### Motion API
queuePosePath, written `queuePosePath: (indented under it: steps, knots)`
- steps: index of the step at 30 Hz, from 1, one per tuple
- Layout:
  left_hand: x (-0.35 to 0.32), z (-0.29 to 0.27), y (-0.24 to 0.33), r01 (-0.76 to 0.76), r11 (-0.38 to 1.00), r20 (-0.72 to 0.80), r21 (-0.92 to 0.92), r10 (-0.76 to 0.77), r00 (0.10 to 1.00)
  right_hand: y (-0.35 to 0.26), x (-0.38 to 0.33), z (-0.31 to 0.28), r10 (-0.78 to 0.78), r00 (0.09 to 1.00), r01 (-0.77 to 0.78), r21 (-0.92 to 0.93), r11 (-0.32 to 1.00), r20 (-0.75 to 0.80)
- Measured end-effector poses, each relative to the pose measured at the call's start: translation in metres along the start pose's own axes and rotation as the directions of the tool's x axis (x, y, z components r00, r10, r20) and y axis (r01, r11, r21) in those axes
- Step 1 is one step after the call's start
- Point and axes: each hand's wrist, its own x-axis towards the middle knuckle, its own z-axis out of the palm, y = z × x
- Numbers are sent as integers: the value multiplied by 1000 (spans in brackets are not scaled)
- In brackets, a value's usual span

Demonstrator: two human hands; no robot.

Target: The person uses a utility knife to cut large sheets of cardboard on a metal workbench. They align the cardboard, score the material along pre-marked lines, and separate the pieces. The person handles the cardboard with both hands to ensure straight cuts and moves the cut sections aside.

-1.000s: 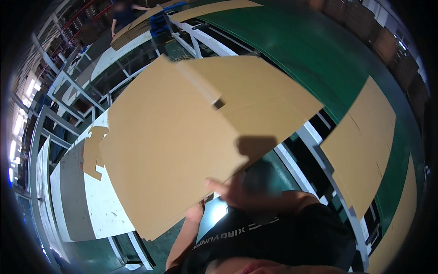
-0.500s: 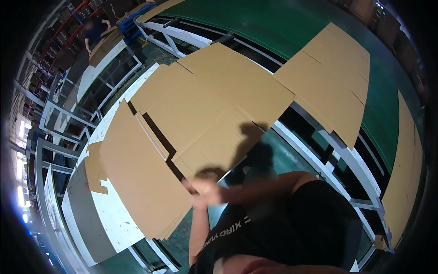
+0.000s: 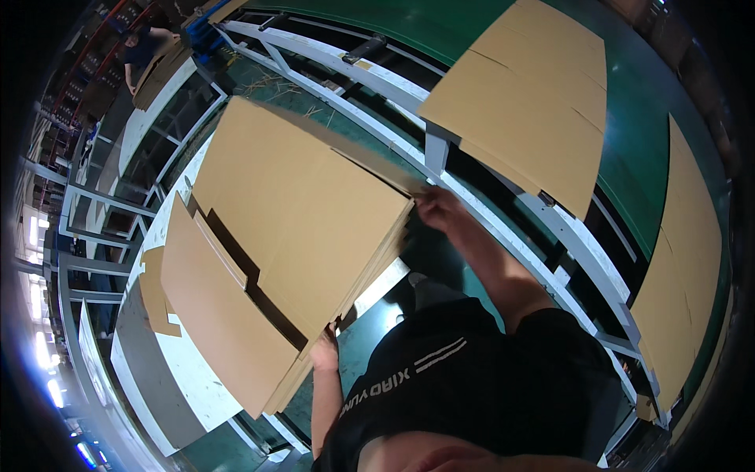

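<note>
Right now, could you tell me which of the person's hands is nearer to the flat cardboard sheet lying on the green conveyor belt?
The right hand: it grips the far corner of the cardboard stack, just short of the flat cardboard sheet. The left hand holds the stack's near edge, farther away.

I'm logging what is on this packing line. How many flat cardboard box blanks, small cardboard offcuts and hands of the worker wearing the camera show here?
Flat cardboard box blanks: 3, namely the held blank, the belt blank and the right-edge blank.
Small cardboard offcuts: 1, the offcut on the white table.
Hands: 2, the left hand and the right hand, both gripping the held blank's edges.
Total: 6
</note>
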Motion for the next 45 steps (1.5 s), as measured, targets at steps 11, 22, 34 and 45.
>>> queuePosePath:
  steps: [11,22,34,45]
  knots:
    - [-18,16,13,299,845,314,-443,-166,935,-32,-81,101,-670,534,609,-784,-119,516]
    - [-45,-162,-27,29,834,-288,-552,-223,931,165,-141,190,244,583,580,-187,-793,775]
    - [-33,-53,-17,0,931,-203,-365,-80,976,265,-96,78,636,582,521,369,-770,506]
    - [-24,20,-301,898,383,111,-219,-904,412,166,82,159,-93,790,41,-203,-978,605]
